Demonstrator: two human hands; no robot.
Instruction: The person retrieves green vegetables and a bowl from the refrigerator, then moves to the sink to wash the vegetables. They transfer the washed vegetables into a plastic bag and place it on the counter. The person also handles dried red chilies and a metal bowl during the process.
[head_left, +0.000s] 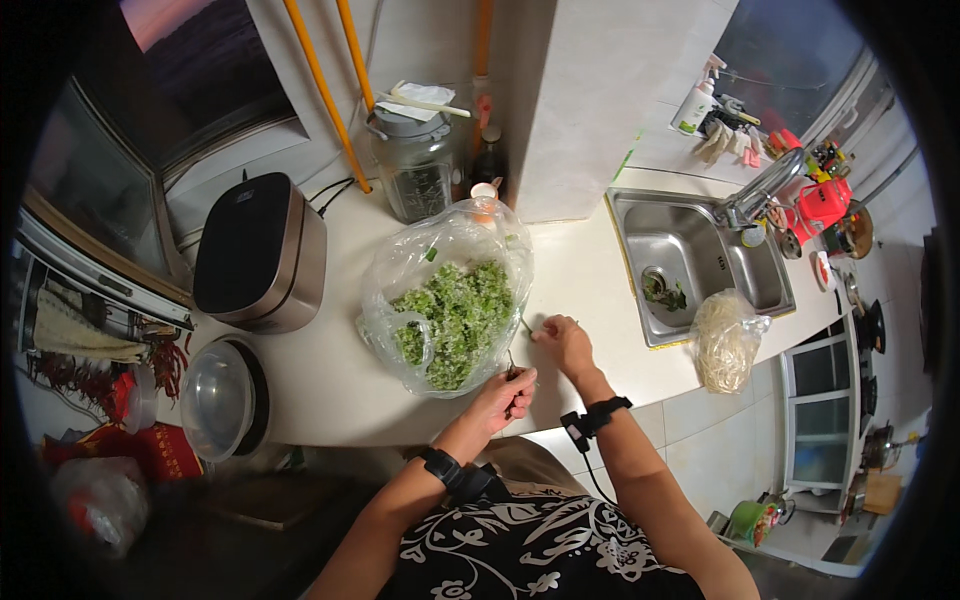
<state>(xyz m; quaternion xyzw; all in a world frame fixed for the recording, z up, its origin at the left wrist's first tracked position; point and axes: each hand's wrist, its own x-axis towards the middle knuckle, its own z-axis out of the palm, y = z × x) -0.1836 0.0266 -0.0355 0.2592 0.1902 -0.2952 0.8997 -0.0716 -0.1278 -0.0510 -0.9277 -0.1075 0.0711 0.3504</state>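
My left hand (501, 405) is closed around a small bunch of dark, thin plant stems (512, 366), mostly hidden by the fingers. Just to its right, my right hand (566, 345) pinches a short green stem (526, 327) over the white countertop (622, 367). A clear plastic bag (390, 259) lies wide at its mouth beside both hands. Inside it is a heap of pale-flecked green leafy vegetable pieces (457, 322). The bag's near edge is close to my left hand.
A rice cooker (259, 255) and stacked plastic bowls (217, 401) stand on the left. Behind the bag is a large lidded jar (416, 161). To the right, a steel sink (675, 255) has leaf scraps (666, 292) at its drain; bagged noodles (726, 341) rest by its front edge.
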